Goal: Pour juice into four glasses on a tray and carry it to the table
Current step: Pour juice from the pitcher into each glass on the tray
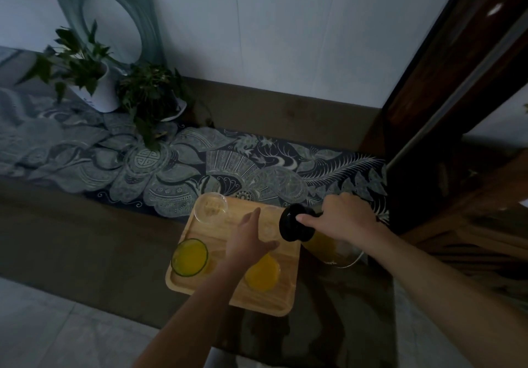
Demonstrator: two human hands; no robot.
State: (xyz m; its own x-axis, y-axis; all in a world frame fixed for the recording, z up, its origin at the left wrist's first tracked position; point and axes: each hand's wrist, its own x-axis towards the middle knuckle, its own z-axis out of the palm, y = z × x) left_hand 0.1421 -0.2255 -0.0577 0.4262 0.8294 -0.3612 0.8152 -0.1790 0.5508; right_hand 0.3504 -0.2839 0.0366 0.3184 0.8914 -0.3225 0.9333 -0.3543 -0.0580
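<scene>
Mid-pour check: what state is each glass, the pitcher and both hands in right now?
Near left glass: holds juice.
Near right glass: holds juice.
Far left glass: empty.
Far right glass: looks empty.
Pitcher: tilted, lid on, part full.
Left hand: fingers straight, over tray.
Right hand: grips pitcher.

My left arm reaches in from the near edge and runs far and slightly right, forearm bare, wrist straight. My left hand (250,239) is palm down, its fingers (255,216) straight and together, pointing far, with the thumb spread out to the right. My right arm enters from the near right corner and angles left and far, forearm bare. My right hand (343,220) is curled round the jug (321,249), knuckles up, with the thumb laid out to the left across its top. The two hands sit close together, not touching.
</scene>
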